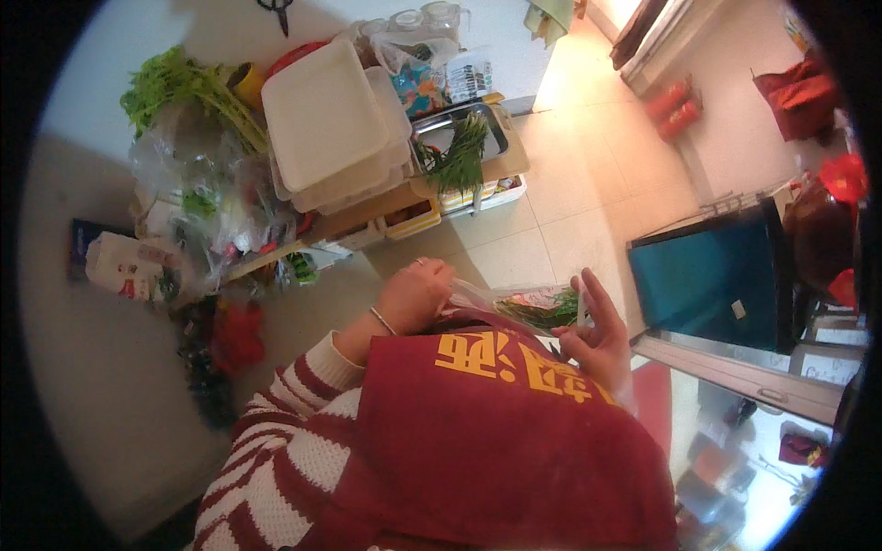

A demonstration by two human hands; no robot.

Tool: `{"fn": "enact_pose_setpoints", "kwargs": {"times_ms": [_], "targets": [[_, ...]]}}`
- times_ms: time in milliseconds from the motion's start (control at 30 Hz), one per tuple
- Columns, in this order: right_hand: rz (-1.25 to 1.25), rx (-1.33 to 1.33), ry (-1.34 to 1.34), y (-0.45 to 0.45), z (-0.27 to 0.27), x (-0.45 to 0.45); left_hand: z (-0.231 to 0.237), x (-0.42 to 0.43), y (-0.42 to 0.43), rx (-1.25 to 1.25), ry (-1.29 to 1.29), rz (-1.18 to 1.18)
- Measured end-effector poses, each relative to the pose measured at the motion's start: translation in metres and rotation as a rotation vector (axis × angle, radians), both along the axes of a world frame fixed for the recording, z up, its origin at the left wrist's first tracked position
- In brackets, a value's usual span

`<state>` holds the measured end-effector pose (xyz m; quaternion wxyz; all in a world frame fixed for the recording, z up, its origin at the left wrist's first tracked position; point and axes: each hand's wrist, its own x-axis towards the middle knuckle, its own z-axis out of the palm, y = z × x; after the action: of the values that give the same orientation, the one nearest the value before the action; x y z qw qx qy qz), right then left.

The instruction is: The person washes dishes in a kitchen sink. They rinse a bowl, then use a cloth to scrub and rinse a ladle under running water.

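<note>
A clear plastic bag [475,295] is stretched open in front of my apron's chest. Long thin green leaves [544,310] show inside it. My left hand [417,296], with a ring and a bracelet, pinches the bag's left side. At the bag's other side is my right hand [599,344], its index finger raised and its thumb bent inward; the plastic edge runs along these fingers. The lower part of the bag is hidden behind the dark red apron [496,441], which bears yellow writing.
On a shelf table stand stacked white plastic trays [320,113], leafy celery [165,86], plastic bags [207,186] and a metal tray [499,127] with green stalks [462,155]. Storage baskets [413,217] sit below. A teal-topped piece [703,275] stands right; tiled floor [586,172] lies between.
</note>
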<state>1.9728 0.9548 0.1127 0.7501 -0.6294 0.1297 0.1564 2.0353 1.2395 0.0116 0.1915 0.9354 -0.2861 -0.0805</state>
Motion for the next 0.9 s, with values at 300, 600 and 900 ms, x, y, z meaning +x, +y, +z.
{"fn": "enact_pose_setpoints", "kwargs": {"times_ms": [300, 600, 900], "targets": [[-0.004, -0.02, -0.038, 0.007, 0.003, 0.009, -0.043, -0.004, 0.024, -0.15, 0.303, 0.474], [0.023, 0.008, -0.266, 0.01, 0.021, 0.031, 0.019, 0.015, 0.028, -0.844, 0.255, 0.777], [-0.136, -0.093, -0.284, -0.002, 0.015, 0.035, 0.074, 0.022, 0.02, -1.319, 0.483, 0.652]]}}
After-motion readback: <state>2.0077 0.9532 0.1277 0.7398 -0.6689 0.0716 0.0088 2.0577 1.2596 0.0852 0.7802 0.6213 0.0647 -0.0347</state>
